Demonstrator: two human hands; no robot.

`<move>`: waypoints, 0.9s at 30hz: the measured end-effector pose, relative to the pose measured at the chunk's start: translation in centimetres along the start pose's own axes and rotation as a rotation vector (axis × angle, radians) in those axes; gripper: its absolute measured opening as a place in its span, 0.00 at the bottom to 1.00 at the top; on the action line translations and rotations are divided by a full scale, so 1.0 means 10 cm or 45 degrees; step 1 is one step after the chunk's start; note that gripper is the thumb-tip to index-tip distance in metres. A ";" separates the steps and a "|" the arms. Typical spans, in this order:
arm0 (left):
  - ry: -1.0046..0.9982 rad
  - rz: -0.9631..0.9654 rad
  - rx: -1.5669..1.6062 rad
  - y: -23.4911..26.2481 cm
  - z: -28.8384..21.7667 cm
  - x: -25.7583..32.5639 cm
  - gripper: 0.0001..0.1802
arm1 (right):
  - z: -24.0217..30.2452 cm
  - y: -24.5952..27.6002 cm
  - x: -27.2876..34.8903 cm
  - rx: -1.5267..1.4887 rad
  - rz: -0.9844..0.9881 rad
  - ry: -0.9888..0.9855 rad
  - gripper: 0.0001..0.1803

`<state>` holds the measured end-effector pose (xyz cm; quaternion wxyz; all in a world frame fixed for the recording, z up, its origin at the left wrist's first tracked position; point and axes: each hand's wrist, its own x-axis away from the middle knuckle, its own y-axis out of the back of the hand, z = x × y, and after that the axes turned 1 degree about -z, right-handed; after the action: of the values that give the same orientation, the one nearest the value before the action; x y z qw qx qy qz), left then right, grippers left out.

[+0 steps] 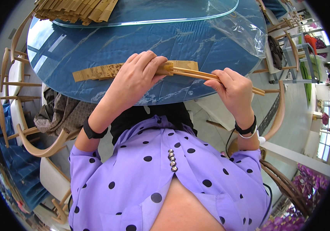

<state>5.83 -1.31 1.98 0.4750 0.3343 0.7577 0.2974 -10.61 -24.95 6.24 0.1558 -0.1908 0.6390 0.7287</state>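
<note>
My left hand (138,73) is closed around a brown paper chopstick sleeve (165,68), just above the near edge of the blue marbled table (107,46). A pair of pale wooden chopsticks (195,73) reaches from the sleeve's right end, their left tips at or inside its mouth. My right hand (232,87) pinches these chopsticks between thumb and fingers, and their other ends stick out past it to the right. Under my left hand lie flat brown paper sleeves (93,73) with dark print; how many is hidden.
A pile of brown paper sleeves (76,9) rests on the glass turntable (149,20) at the far left. Crumpled clear plastic (245,32) lies at the table's right. Wooden chairs (49,148) stand around, one with a patterned brown cloth (63,111).
</note>
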 end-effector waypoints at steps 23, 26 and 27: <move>0.321 -0.576 0.081 0.04 -0.19 0.21 0.23 | 0.11 -0.15 0.00 -0.021 0.019 0.010 0.16; 1.022 -0.328 1.286 0.02 -0.31 0.34 0.12 | 0.21 -0.23 0.00 -0.083 -0.044 -0.029 0.15; 1.049 -0.384 1.369 -0.01 -0.32 0.34 0.13 | 0.28 -0.26 0.00 -0.113 -0.050 -0.042 0.15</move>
<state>1.78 0.88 1.38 -0.0469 0.2743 0.9567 -0.0860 -9.60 -21.86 4.30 0.1717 -0.1980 0.5995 0.7562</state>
